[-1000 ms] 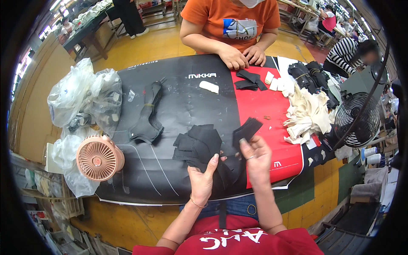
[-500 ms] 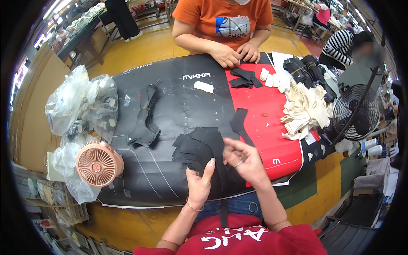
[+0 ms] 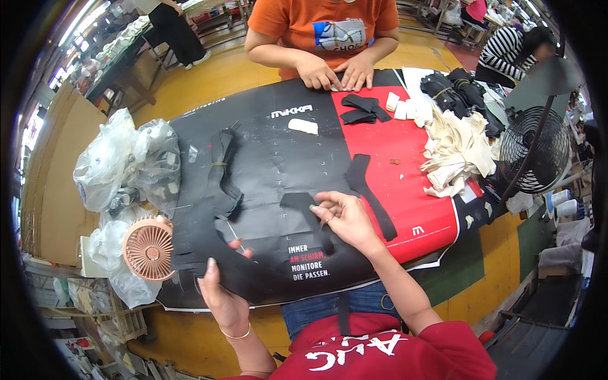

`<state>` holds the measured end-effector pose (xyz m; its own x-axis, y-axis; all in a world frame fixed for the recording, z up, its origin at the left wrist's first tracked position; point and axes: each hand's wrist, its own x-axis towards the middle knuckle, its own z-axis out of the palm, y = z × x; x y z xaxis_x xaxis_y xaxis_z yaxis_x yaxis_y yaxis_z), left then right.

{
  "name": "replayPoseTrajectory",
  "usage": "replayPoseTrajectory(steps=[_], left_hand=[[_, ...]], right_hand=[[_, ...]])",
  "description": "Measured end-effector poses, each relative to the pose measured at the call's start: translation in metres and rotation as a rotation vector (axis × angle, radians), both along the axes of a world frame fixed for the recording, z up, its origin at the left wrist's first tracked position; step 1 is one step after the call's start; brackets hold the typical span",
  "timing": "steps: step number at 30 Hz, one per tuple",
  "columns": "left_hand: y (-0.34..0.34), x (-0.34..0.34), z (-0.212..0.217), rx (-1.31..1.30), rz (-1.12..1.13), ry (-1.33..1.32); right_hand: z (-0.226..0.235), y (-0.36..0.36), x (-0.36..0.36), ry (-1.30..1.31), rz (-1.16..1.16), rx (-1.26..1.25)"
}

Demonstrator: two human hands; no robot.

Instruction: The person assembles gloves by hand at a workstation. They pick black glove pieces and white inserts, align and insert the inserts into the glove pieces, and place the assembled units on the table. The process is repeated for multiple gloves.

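Note:
My left hand (image 3: 223,296) grips a fanned stack of black fabric pieces (image 3: 196,237) by its near edge, thumb on top, fingertips showing past the far side. Between the pinched fingers of my right hand (image 3: 345,218) is a single curved black fabric piece (image 3: 304,202), held over the middle of the mat. To the right of that hand, another black piece (image 3: 370,196) lies partly on the mat's red area. Beyond my left hand rests a bundle of black pieces (image 3: 221,180) tied with a band.
A pink fan (image 3: 147,248) and plastic bags (image 3: 126,161) stand at the left of the printed mat (image 3: 272,152). Cream fabric pieces (image 3: 456,152) and a black fan (image 3: 535,149) are at right. Across the table, a co-worker's hands (image 3: 335,73) touch a small pale item.
My left hand has carried the stack left, toward the pink fan. My right hand, formerly beside the stack with fingers spread, now pinches a single black piece apart from it.

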<state>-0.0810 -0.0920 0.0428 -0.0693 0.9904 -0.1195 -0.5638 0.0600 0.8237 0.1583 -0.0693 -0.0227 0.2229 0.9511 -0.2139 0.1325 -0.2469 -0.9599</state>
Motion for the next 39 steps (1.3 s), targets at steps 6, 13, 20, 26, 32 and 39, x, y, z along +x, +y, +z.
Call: replayPoseTrajectory(steps=[6,13,20,26,32,39], left_hand=[[-0.001,0.038,-0.010,-0.148,-0.285,0.088],[0.010,0.056,-0.038,-0.020,-0.276,0.103],[-0.005,0.060,-0.041,-0.009,-0.390,0.208],[-0.005,0.069,-0.040,-0.106,-0.363,0.114],[-0.001,0.062,-0.037,-0.134,-0.402,-0.027],[-0.005,0.073,-0.044,-0.046,-0.322,0.105]], right_hand=[[0.006,-0.026,-0.007,-0.059,-0.040,0.229],[0.012,-0.066,-0.007,-0.215,0.079,0.233],[0.011,-0.068,-0.016,0.262,0.020,0.232],[0.031,-0.061,0.011,0.274,-0.218,0.187],[0.025,-0.025,0.073,-0.582,-0.235,0.290],[0.015,-0.048,0.015,0.025,-0.002,0.137]])
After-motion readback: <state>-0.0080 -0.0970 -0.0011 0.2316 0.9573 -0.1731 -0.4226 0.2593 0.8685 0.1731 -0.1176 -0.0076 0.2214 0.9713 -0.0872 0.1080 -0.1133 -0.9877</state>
